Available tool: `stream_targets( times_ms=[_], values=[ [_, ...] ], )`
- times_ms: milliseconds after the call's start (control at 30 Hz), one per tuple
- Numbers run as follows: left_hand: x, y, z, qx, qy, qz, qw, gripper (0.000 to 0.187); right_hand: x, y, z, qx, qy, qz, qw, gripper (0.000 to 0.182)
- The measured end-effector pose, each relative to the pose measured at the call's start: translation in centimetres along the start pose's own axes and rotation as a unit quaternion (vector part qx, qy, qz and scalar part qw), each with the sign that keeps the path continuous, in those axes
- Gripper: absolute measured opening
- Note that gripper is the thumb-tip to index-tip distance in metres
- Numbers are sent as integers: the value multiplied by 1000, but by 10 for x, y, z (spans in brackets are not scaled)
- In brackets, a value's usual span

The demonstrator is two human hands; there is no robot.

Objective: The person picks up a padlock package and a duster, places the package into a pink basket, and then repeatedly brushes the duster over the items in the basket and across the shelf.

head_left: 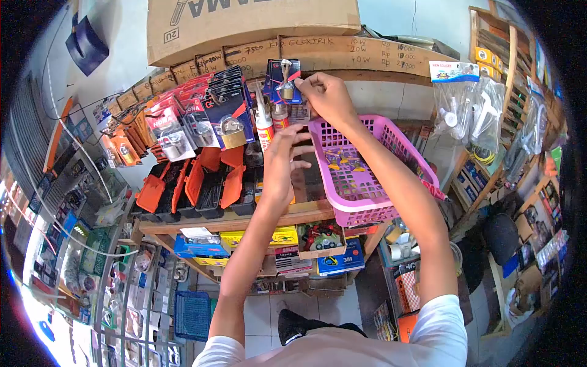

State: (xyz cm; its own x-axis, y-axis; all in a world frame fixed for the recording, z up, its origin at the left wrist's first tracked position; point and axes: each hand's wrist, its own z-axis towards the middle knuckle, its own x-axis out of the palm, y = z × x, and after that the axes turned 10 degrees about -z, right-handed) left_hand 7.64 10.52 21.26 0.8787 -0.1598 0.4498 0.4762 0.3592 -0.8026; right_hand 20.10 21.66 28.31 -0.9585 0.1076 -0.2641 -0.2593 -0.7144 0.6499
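My right hand (330,98) pinches the right edge of a blue card with a small brass padlock (286,92) on it, up against the wooden rail. Below it my left hand (283,164) is raised with its fingers apart, holding nothing. Just behind the left fingers stand white-and-red nozzle tubes (264,125). More carded padlocks (232,131) hang in rows to the left. Under my right forearm lies a pink plastic basket (391,199) with small yellow-and-grey items at its bottom.
Black bins with orange lids (150,194) line the wooden shelf (299,214). A large cardboard box (254,37) sits above the rail (330,52). Plastic-bagged white fittings (452,113) hang at right. Boxes (342,260) fill the shelf below, and a glass case (116,263) stands at left.
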Motion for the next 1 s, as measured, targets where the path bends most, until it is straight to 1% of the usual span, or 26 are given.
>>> stream_targets(
  times_ms=[67, 100, 167, 200, 233, 267, 300, 333, 367, 400, 433, 467, 533, 633, 667, 700, 733, 767, 833, 867, 900, 933, 967, 1000],
  values=[
    [-2, 0, -7, -14, 43, 43, 998, 43, -9, -2, -11, -17, -30, -81, 996, 35],
    [-3, 0, -11, -18, 46, 44, 998, 43, -12, -11, -19, -14, -33, -83, 996, 35],
    [-6, 3, -18, -47, 91, 177, 979, 42, -15, -41, -33, -61, -108, -114, 986, 38],
    [-8, 10, -21, -23, 138, 219, 966, 43, -14, -59, -35, -86, -118, -191, 971, 34],
    [-12, 22, -23, -28, 144, 220, 965, 43, -9, -79, -37, -80, -123, -193, 970, 34],
    [-16, 37, -27, 6, 211, 285, 935, 44, -5, -99, -38, -38, -89, -304, 948, 31],
    [-15, 46, -32, 43, 276, 346, 896, 46, -4, -106, -36, 4, -54, -411, 910, 29],
    [-14, 53, -39, 43, 282, 345, 894, 46, -7, -111, -31, 97, 62, -506, 855, 26],
    [-12, 57, -47, 110, 311, 454, 828, 50, -10, -114, -28, 100, 59, -508, 854, 26],
    [-9, 61, -54, 177, 333, 553, 743, 55, -15, -118, -26, 146, 236, -538, 796, 25],
    [-7, 64, -59, 179, 335, 552, 742, 55, -21, -121, -22, 187, 403, -548, 709, 24],
    [-5, 66, -62, 178, 314, 552, 752, 53, -22, -135, -18, 189, 398, -547, 711, 24],
    [-4, 64, -66, 181, 289, 542, 768, 48, -10, -205, -12, 129, 496, -545, 664, 51],
    [-12, 72, -64, 192, 281, 542, 768, 52, 4, -348, -12, -4, 509, -486, 710, 59],
    [-12, 72, -63, 201, 278, 528, 777, 48, 5, -350, -11, -15, 529, -461, 712, 57],
    [-13, 70, -62, 204, 277, 529, 776, 48, 5, -351, -9, -20, 544, -444, 711, 55],
    [-12, 68, -63, 190, 275, 528, 780, 44, 6, -353, -9, -23, 558, -430, 709, 53],
    [-11, 66, -63, 175, 274, 527, 786, 39, 7, -348, -6, -27, 567, -421, 708, 51],
    [-11, 69, -62, 188, 266, 527, 785, 36, 8, -338, -6, -30, 578, -420, 699, 47],
    [-10, 70, -62, 196, 262, 554, 765, 36, 7, -330, -9, -31, 582, -427, 691, 45],
    [-9, 71, -62, 205, 260, 580, 744, 36, 6, -293, -11, -12, 568, -490, 662, 34],
    [-8, 72, -62, 205, 261, 577, 746, 36, 5, -254, -14, 8, 554, -550, 624, 24],
    [-8, 72, -61, 219, 258, 579, 741, 36, 5, -237, -13, 11, 555, -551, 623, 24],
    [-9, 72, -61, 234, 255, 582, 736, 36, 5, -227, -14, -7, 497, -581, 645, 49]
  ],
)
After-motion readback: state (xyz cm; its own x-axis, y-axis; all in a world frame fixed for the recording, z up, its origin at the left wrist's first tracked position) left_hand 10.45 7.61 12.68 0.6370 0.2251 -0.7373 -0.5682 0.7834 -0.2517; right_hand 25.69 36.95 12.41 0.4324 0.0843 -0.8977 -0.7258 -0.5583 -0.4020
